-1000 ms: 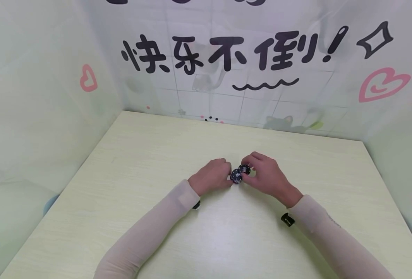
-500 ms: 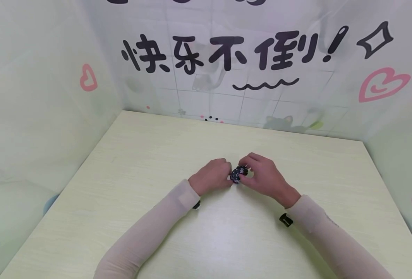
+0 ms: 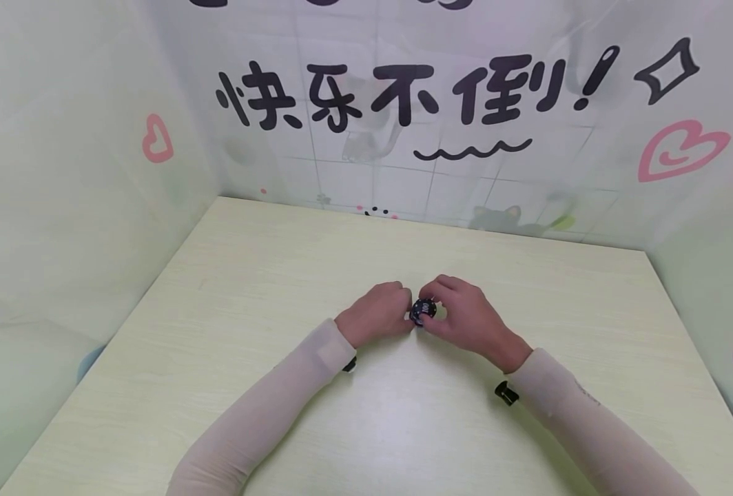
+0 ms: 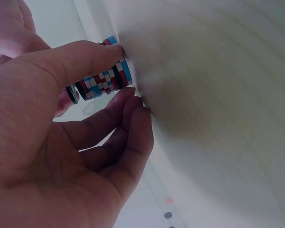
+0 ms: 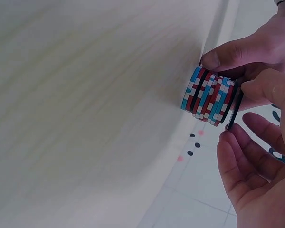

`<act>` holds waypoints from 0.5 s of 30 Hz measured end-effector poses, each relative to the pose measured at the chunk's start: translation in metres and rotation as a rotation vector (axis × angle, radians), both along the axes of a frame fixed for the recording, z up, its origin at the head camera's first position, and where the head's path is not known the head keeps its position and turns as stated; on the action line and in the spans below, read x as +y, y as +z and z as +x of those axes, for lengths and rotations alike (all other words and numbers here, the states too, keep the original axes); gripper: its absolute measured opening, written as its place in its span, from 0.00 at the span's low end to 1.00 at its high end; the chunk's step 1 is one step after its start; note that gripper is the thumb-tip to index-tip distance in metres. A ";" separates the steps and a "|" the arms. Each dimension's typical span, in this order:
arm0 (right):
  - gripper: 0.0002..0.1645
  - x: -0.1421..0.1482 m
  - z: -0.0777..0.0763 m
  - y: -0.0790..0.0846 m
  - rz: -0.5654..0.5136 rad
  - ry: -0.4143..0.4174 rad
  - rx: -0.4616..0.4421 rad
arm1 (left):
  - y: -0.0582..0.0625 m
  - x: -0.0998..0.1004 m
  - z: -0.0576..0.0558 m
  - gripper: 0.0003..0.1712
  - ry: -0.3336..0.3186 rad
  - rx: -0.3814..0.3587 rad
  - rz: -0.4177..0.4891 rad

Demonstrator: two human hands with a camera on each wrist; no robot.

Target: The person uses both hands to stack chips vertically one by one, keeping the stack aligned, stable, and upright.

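Note:
A stack of poker chips, with red, blue, black and white edges, stands upright on the table. My left hand holds it low down; in the left wrist view the thumb lies along its side and the other fingers curl close to its base. My right hand pinches a black poker chip marked 100 between thumb and fingers. This chip sits slightly tilted at the top of the stack, almost lined up with it. From the head view the chip covers most of the stack.
The pale wood-grain table meets a printed fabric backdrop at its back edge, with more fabric at both sides. A black clip-like piece hangs by the right cuff.
My right hand has moved a little left and towards me, bringing the black chip from the stack's right side to over its top. The left hand has stayed in place.

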State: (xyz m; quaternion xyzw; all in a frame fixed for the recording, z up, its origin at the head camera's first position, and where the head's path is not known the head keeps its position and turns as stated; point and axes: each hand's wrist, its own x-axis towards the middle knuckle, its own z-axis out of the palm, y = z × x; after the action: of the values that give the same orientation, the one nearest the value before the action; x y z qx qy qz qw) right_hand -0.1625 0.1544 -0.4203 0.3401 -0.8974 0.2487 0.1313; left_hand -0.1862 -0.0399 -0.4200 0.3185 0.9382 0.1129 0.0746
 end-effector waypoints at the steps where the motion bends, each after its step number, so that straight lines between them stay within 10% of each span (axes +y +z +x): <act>1: 0.13 0.000 0.000 0.000 0.004 0.001 0.001 | 0.000 0.000 0.000 0.11 0.000 0.001 -0.001; 15: 0.13 -0.002 0.001 0.001 0.041 -0.009 -0.006 | -0.001 0.000 -0.001 0.11 -0.004 0.002 0.003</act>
State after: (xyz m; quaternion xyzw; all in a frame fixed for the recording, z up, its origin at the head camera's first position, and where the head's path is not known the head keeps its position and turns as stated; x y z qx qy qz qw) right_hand -0.1615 0.1524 -0.4191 0.3379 -0.9042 0.2306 0.1227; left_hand -0.1871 -0.0403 -0.4210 0.3208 0.9374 0.1138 0.0733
